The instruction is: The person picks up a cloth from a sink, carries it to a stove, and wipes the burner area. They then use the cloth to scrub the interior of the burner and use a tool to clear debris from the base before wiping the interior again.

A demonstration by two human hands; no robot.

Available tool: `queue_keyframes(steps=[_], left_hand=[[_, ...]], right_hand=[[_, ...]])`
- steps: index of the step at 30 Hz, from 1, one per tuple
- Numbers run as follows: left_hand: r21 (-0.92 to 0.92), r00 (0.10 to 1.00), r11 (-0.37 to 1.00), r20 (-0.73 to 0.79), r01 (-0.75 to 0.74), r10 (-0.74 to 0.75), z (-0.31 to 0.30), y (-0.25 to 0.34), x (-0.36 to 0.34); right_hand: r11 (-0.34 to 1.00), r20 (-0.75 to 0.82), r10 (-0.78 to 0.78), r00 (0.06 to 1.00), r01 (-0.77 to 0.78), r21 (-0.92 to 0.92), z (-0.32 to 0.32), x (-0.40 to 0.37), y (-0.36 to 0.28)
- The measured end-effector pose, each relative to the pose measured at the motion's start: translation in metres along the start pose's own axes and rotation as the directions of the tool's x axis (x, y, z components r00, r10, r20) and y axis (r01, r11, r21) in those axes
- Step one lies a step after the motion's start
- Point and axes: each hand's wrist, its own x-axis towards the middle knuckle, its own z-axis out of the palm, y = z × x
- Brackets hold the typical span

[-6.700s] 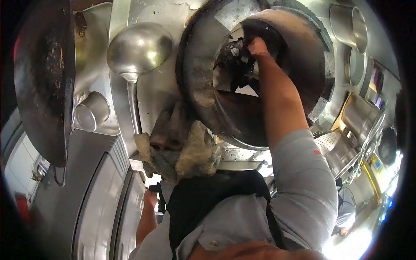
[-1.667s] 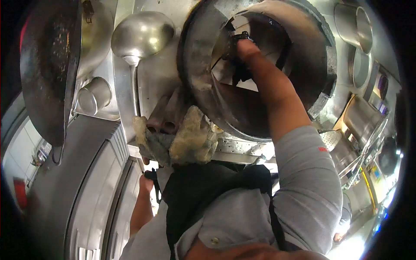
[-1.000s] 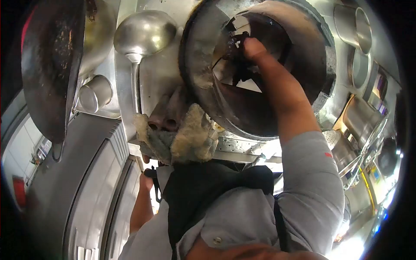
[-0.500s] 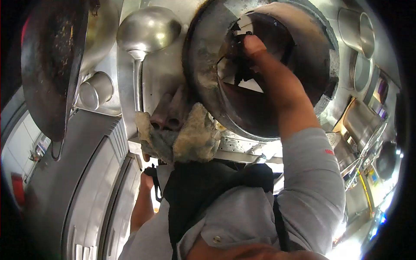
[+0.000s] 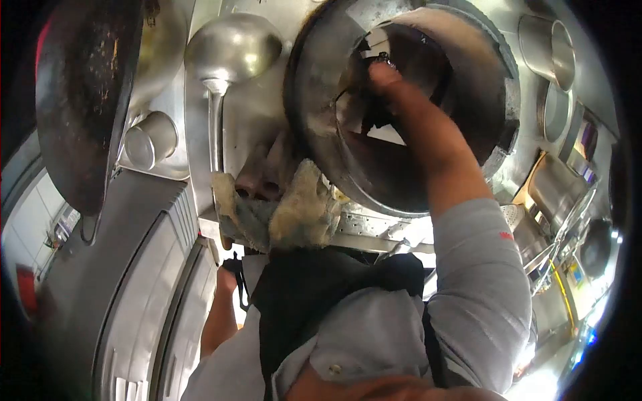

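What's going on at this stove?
A person's right hand is deep inside the round wok burner well, gripping a black object too dark to identify. The left hand hangs low by the apron. A ladle and dirty rag lie on the steel counter; a wok sits left.

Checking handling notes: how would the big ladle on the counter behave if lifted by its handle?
The ladle looks like rigid steel, so likely stiff. Its wide bowl probably makes it head-heavy; its shiny surface may be slippery.
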Motion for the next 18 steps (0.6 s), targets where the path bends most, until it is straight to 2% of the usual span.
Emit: queue_keyframes(steps=[1,2,4,5,7,8,9,10,11,12,13,14,15,16,17,18], left_hand=[[-0.296,0.993,0.947,0.044,0.122,-0.114,0.001,0.001,0.002],[-0.293,0.993,0.948,0.04,0.12,-0.113,-0.001,0.003,0.002],[0.084,1.0,0.996,0.003,0.015,-0.015,-0.002,0.002,0.005],[0.083,1.0,0.996,-0.004,0.02,-0.02,-0.005,0.001,0.003],[0.263,0.997,0.965,-0.077,0.0,0.021,-0.011,0.0,-0.01],[0.343,0.993,0.939,-0.097,-0.034,0.071,-0.009,0.003,-0.002],[0.498,0.986,0.865,-0.102,-0.062,0.129,-0.035,-0.022,0.016],[0.498,0.988,0.865,-0.096,-0.058,0.122,-0.024,-0.016,0.009],[0.123,0.997,0.992,-0.078,0.027,-0.017,-0.012,-0.011,0.001],[-0.265,0.991,0.956,-0.007,0.124,-0.131,-0.001,-0.001,-0.001],[-0.343,0.99,0.932,-0.032,0.118,-0.137,-0.002,-0.007,0.005],[-0.339,0.99,0.933,-0.027,0.119,-0.136,-0.007,-0.012,0.005],[-0.279,0.994,0.955,0.0,0.101,-0.105,-0.006,-0.01,0.008],[-0.217,0.996,0.972,0.031,0.086,-0.081,0.001,-0.006,0.011],[-0.269,0.99,0.956,-0.04,0.119,-0.134,0.006,-0.002,0.01],[-0.261,0.99,0.957,-0.027,0.125,-0.137,0.009,0.0,0.01]], right_hand=[[1.0,0.076,0.022,0.997,-0.023,0.015,0.0,0.0,-0.011],[1.0,0.076,0.021,0.997,-0.022,0.02,0.012,0.002,-0.012],[0.998,-0.011,0.014,1.0,-0.014,0.066,0.029,0.006,-0.022],[0.997,-0.005,0.009,1.0,-0.009,0.07,0.034,0.008,-0.02],[0.959,-0.019,0.208,0.978,-0.2,0.2,0.003,-0.019,-0.035],[0.961,-0.034,0.208,0.977,-0.198,0.194,-0.004,-0.016,-0.027],[0.966,-0.085,0.225,0.971,-0.211,0.15,-0.011,-0.014,-0.013],[0.967,-0.115,0.243,0.963,-0.231,0.108,-0.01,-0.02,0.003],[0.97,-0.038,0.226,0.973,-0.221,0.096,-0.006,-0.017,0.025],[0.974,0.029,0.208,0.978,-0.21,0.087,-0.003,-0.012,0.048],[0.973,0.027,0.215,0.976,-0.216,0.087,-0.009,-0.019,0.064],[0.977,0.126,0.215,0.968,-0.214,-0.025,-0.015,-0.026,0.08],[0.97,0.217,0.228,0.949,-0.203,-0.134,-0.021,-0.031,0.095],[0.967,0.212,0.241,0.947,-0.216,-0.135,-0.01,-0.032,0.113],[0.838,0.179,0.498,0.849,-0.524,0.153,0.007,-0.032,0.126],[0.552,0.221,0.705,0.673,-0.718,0.425,0.021,-0.034,0.139]])
